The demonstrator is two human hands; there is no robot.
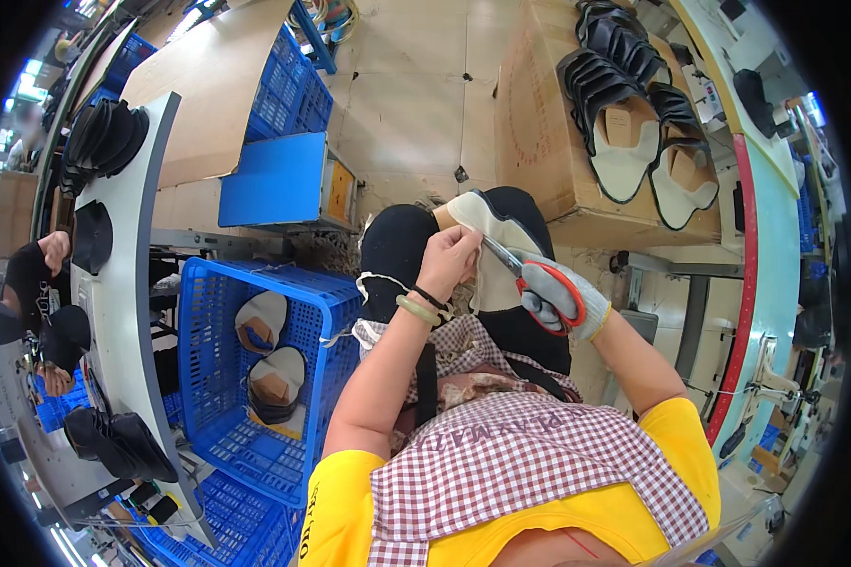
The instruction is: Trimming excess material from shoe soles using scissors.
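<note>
My bare left hand (452,259) pinches the edge of a cream shoe upper (501,230) with dark trim, which lies over my knees. My right hand (577,300), in a grey and white glove, is closed around red-handled scissors (507,257). The scissor blades point up and left, along the upper's edge close to my left fingertips. Whether the blades are parted or touching is too small to make out. A thin pale strip (478,291) hangs below my left fingers.
At my left stands a blue plastic crate (199,378) with stacked cream uppers (276,373). A cardboard box (539,142) at the right bears rows of dark uppers (615,57). Dark pieces lie on the left bench (132,222). A co-worker's hand (55,250) shows beyond it.
</note>
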